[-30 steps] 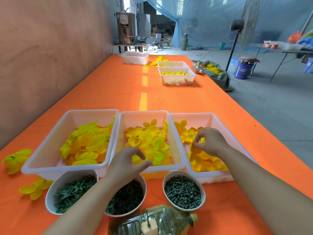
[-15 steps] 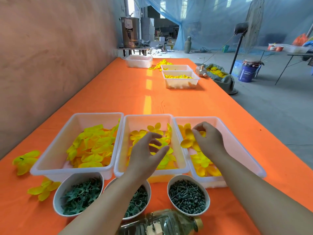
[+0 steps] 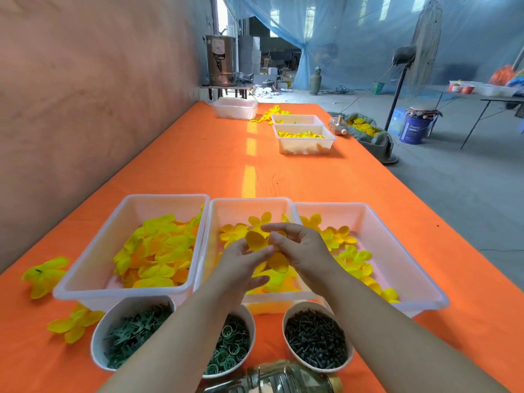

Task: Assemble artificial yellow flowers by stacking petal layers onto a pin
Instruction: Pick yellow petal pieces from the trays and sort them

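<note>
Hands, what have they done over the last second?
The right hand came left out of the right tray carrying a yellow petal layer. The left hand rose from over the bowls to meet it above the middle tray, and both now pinch it. Trays, bowls and bottle stayed put.

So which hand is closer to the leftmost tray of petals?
Left. The left hand is just right of the leftmost tray; the right hand is farther right, beyond the left hand.

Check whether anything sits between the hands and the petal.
Nothing visible does. The left hand and right hand both hold the petal, raised over the middle tray.
</note>
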